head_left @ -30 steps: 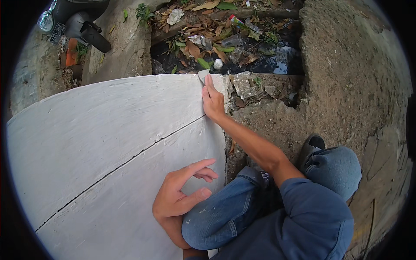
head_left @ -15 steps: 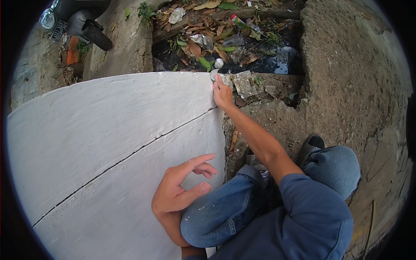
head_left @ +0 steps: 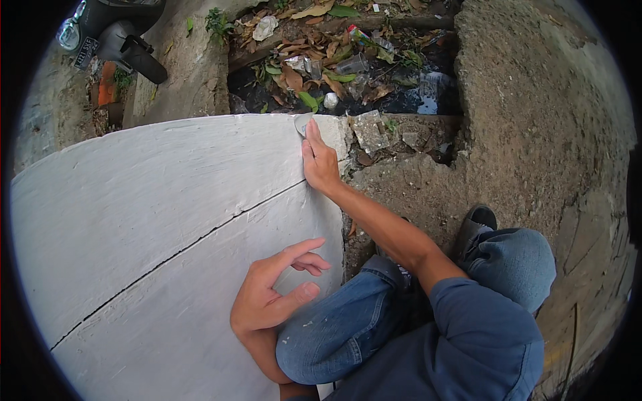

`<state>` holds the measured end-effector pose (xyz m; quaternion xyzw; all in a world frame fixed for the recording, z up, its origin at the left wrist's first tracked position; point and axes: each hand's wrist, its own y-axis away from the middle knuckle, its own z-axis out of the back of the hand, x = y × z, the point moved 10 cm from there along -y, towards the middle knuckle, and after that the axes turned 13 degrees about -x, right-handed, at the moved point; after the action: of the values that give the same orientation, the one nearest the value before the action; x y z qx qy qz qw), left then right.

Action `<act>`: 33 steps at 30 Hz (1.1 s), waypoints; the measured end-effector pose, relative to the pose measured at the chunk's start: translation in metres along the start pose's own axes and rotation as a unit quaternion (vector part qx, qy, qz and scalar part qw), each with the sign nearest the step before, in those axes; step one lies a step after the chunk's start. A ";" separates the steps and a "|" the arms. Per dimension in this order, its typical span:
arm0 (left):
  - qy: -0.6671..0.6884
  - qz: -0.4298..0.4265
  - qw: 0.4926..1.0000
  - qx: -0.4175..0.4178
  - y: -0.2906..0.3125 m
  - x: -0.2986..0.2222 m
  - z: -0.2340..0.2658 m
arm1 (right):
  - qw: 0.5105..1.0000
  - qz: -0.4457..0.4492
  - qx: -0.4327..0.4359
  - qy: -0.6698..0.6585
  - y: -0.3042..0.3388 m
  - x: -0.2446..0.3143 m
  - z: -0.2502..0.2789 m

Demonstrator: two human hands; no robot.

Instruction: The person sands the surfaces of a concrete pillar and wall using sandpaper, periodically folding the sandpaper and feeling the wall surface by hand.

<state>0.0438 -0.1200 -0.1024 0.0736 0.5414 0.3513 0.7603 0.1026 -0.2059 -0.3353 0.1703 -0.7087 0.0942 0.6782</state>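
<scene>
My right hand (head_left: 321, 160) reaches out to the far edge of a white-painted concrete slab (head_left: 180, 167). Its fingers are closed on a small scraper (head_left: 302, 124), whose thin grey blade lies against the white surface close to that edge. The handle is mostly hidden under the hand. Nearer to me, my left hand (head_left: 271, 291) hovers by my left knee with nothing in it, its fingers loosely bent and the thumb apart. A dark crack (head_left: 200, 239) runs slantwise across the slab and passes just below my right hand.
Beyond the slab is a drain (head_left: 381, 100) with dark water, dry leaves and litter. Broken stones (head_left: 370, 131) lie along its near edge. Rough concrete ground (head_left: 515, 127) stretches to the right, past my shoes. A parked motorbike (head_left: 127, 40) stands at the far left.
My right hand has slid left along the slab's far edge with the scraper, away from the right corner. The left hand has barely moved.
</scene>
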 end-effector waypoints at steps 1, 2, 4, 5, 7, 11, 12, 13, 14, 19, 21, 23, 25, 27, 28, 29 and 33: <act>-0.001 0.002 1.000 0.000 0.000 0.000 0.000 | 1.000 -0.003 -0.006 0.000 -0.001 0.000 0.000; -0.001 0.001 1.000 0.001 0.000 0.001 -0.001 | 1.000 -0.002 -0.007 0.000 0.000 -0.001 0.001; 0.000 -0.001 1.000 -0.003 0.000 0.000 -0.001 | 1.000 -0.006 -0.009 0.007 -0.001 -0.003 0.003; 0.001 -0.003 1.000 0.000 0.001 0.000 -0.003 | 1.000 -0.005 -0.012 0.010 -0.001 -0.004 0.004; -0.007 -0.005 1.000 -0.007 0.002 -0.001 -0.001 | 1.000 -0.019 -0.005 0.011 -0.001 -0.006 0.001; -0.006 -0.010 1.000 -0.007 0.006 0.000 -0.001 | 1.000 -0.014 -0.024 0.006 -0.004 -0.009 -0.004; -0.009 -0.015 1.000 -0.009 0.006 -0.001 -0.002 | 0.999 -0.009 -0.030 0.011 -0.013 -0.013 -0.003; -0.012 -0.019 1.000 -0.011 0.005 -0.002 -0.003 | 1.000 -0.019 -0.021 0.010 -0.025 -0.020 -0.004; -0.012 -0.025 1.000 -0.009 0.005 -0.003 -0.002 | 1.000 -0.029 -0.010 0.006 -0.036 -0.022 -0.006; 0.015 -0.034 0.999 0.010 0.008 0.000 -0.004 | 0.995 -0.084 0.048 0.016 -0.050 -0.027 -0.007; 0.008 -0.035 0.999 0.008 0.008 -0.002 -0.003 | 0.997 -0.066 0.028 0.021 -0.041 -0.025 -0.007; 0.001 -0.036 0.999 0.009 0.007 -0.002 -0.004 | 0.998 -0.061 0.018 0.029 -0.036 -0.025 -0.004; 0.005 -0.041 0.999 0.005 0.009 -0.001 -0.002 | 0.998 -0.058 0.020 0.032 -0.032 -0.021 -0.003; 0.002 -0.041 0.999 0.004 0.009 -0.002 -0.003 | 0.997 -0.051 0.023 0.049 -0.033 -0.019 -0.001; 0.001 -0.035 0.999 0.000 0.008 -0.002 -0.003 | 0.998 -0.046 0.017 0.050 -0.034 -0.017 0.003; -0.002 -0.038 0.999 -0.003 0.010 -0.002 -0.001 | 0.995 -0.068 0.042 0.057 -0.029 -0.015 -0.003; -0.013 -0.036 0.999 -0.009 0.008 0.000 0.000 | 0.993 -0.088 0.054 0.060 -0.017 0.005 0.004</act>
<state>0.0401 -0.1144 -0.0988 0.0519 0.5309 0.3273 0.7799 0.1053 -0.2234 -0.3327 0.2626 -0.6428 0.0828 0.7149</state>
